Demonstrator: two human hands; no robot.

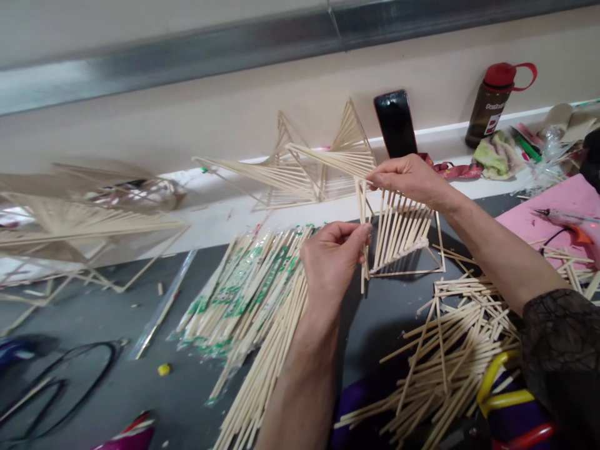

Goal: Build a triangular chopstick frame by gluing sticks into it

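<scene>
My left hand [334, 255] pinches a thin wooden stick [364, 265] held upright against a small frame of glued sticks [402, 232]. My right hand [409, 178] grips the top corner of that same frame, which stands tilted on the dark table [117, 381]. Both hands are closed. A pile of loose cut sticks [459, 350] lies below my right forearm. Packs of wrapped chopsticks with green print [239, 294] lie left of my left hand.
Finished stick sculptures stand at the back [304, 165] and at the far left [70, 225]. A black phone [396, 124] leans on the wall, a brown bottle with red cap [492, 103] beside it. A glue gun [569, 222] rests on a pink mat [553, 206]. Black cable [70, 387] lies lower left.
</scene>
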